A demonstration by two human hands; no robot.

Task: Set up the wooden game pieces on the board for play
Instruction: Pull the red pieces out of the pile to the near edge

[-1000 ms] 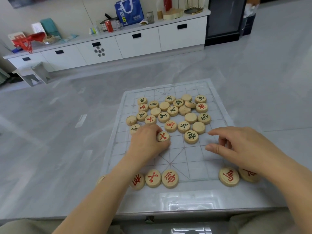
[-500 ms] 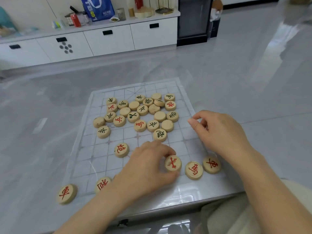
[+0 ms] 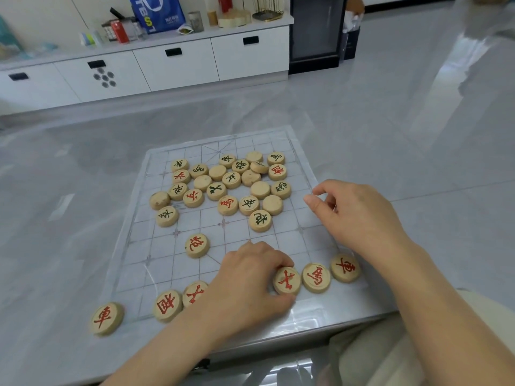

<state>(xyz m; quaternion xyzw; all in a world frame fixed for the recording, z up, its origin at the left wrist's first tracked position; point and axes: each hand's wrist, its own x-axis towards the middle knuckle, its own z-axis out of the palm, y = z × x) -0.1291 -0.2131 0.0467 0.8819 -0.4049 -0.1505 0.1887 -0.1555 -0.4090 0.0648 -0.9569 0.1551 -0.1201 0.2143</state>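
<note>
A clear plastic grid board (image 3: 281,238) lies on the grey table. Round wooden discs with red or green characters sit in a loose cluster (image 3: 223,185) at its far half. Along the near row stand red pieces, among them one at the far left (image 3: 107,319) and two at the right (image 3: 316,277) (image 3: 345,268). My left hand (image 3: 248,285) pinches a red-marked piece (image 3: 287,280) in that row, fingers curled on its left edge. My right hand (image 3: 359,215) hovers over the board's right edge, fingers loosely bent, holding nothing. A single red piece (image 3: 197,245) stands mid-board.
The table's near edge (image 3: 306,338) runs just below the board, with my lap beneath. Beyond the table stand white cabinets (image 3: 172,62) topped with a blue bag, cans and jars, and a dark cabinet (image 3: 316,32) stands to the right.
My left hand carried the red piece from the cluster's near edge down to the near row. My right hand moved from mid-board to the right edge. The camera view shifted right.
</note>
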